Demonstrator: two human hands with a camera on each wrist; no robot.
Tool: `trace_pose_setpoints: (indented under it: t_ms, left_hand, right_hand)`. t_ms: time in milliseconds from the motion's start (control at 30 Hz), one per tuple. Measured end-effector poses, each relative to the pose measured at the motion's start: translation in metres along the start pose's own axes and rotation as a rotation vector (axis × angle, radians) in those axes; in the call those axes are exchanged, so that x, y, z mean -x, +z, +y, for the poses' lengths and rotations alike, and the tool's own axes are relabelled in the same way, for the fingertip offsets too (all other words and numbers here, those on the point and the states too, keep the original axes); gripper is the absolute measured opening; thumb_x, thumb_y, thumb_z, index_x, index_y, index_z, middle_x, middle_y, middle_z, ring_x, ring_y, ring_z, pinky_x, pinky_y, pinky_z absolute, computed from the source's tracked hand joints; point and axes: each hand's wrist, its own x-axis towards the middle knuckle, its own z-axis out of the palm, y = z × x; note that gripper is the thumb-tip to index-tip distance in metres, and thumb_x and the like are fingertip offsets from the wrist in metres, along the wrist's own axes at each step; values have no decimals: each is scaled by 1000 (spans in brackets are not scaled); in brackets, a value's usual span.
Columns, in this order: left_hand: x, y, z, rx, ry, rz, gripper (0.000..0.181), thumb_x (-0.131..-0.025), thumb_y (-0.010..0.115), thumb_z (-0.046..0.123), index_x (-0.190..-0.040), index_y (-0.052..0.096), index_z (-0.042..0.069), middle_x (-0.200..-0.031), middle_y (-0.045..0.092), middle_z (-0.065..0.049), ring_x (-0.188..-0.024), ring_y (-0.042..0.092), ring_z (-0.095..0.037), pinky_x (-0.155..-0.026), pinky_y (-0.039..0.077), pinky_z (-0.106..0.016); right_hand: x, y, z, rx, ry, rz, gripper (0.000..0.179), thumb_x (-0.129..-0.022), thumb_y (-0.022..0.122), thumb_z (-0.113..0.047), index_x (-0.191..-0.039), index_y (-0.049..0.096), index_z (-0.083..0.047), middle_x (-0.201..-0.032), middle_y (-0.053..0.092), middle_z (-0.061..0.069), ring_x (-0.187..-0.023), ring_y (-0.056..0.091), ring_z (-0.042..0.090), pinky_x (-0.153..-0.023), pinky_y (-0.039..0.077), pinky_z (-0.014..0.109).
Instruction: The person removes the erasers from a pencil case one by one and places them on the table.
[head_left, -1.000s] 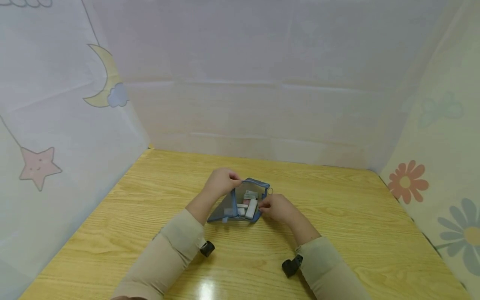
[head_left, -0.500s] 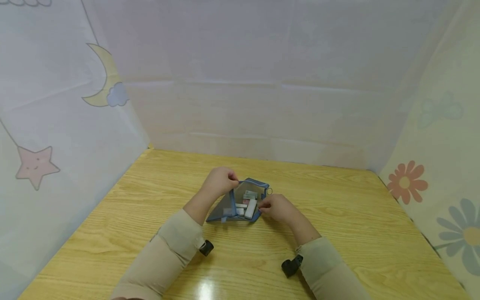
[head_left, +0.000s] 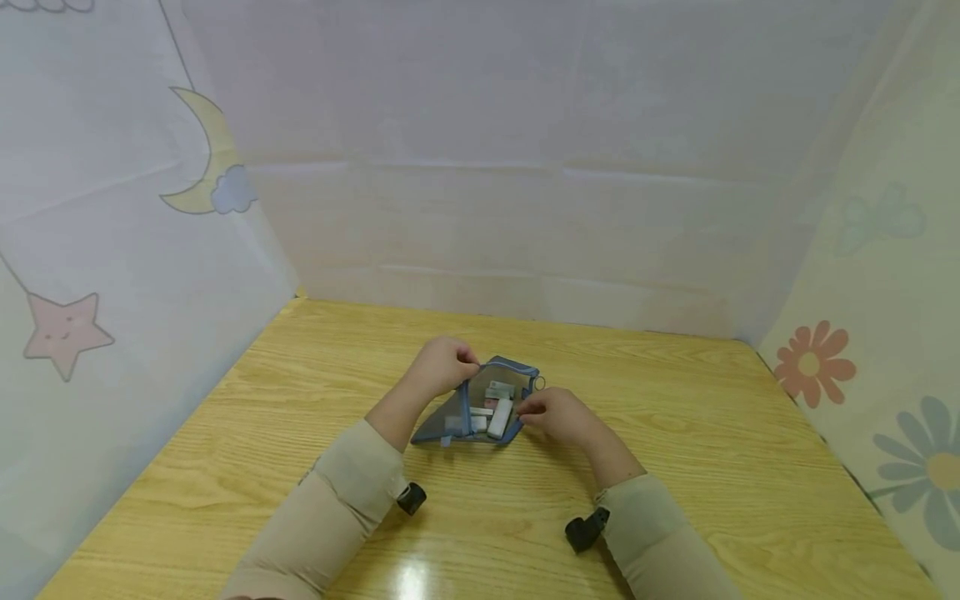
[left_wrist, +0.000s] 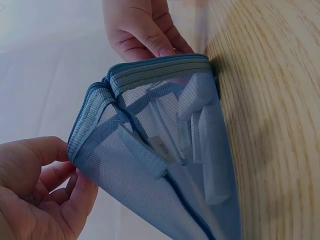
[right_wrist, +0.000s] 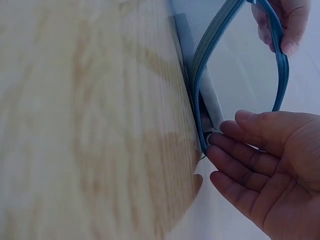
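Left hand point(head_left: 438, 368) and the near-left part of the mesh pouch point(head_left: 466, 408) have shifted slightly left since a second ago; pouch sits on the wooden table point(head_left: 690, 450) between both hands, zip mouth spread, small boxes point(head_left: 499, 418) inside. Left hand pinches the zip edge between thumb and finger. Right hand point(head_left: 558, 414): fingers loosely extended, tips at the right edge; cannot tell whether gripping.

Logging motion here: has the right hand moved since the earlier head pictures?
No, not visibly: judged against the far right corner of the table in the head view, the right hand keeps its place.
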Motion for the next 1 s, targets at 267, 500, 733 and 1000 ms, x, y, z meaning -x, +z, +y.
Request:
trace_pose_setpoints:
  t_ms: [267, 500, 733, 1000]
  left_hand:
    - [2, -6, -1, 14, 18, -3, 11, -85, 62, 21, -77, 69, 19, -75, 62, 6, -66, 52, -14, -58, 43, -28]
    - [1, -7, 0, -18, 11, 0, 10, -85, 63, 23, -77, 69, 20, -77, 63, 7, -71, 53, -13, -62, 43, -28]
    - [1, -7, 1, -17, 17, 9, 10, -84, 64, 24, -77, 70, 20, -78, 63, 8, -72, 54, -12, -64, 43, -28]
    - [1, -6, -1, -8, 35, -9, 9, -84, 65, 22, -77, 70, 20, -77, 62, 7, -71, 54, -12, -62, 43, -27]
  right_hand:
    - [-2, 1, 5, -40, 1, -47, 13, -86, 63, -16, -96, 70, -12, -90, 66, -3, -80, 56, 11, -72, 47, 31]
    - [1, 1, 2, -48, -37, -73, 14, -86, 62, -16, -97, 70, -11, -90, 66, -3, -81, 57, 11, -71, 47, 31]
    - [1, 3, 0, -85, -36, -110, 15, -85, 64, -17, -97, 69, -10, -90, 67, -4, -81, 56, 11, -73, 46, 31]
    - [2, 3, -1, -95, -61, -102, 15, -86, 63, -16, -98, 69, -9, -90, 67, -3, -81, 56, 12, -72, 47, 32]
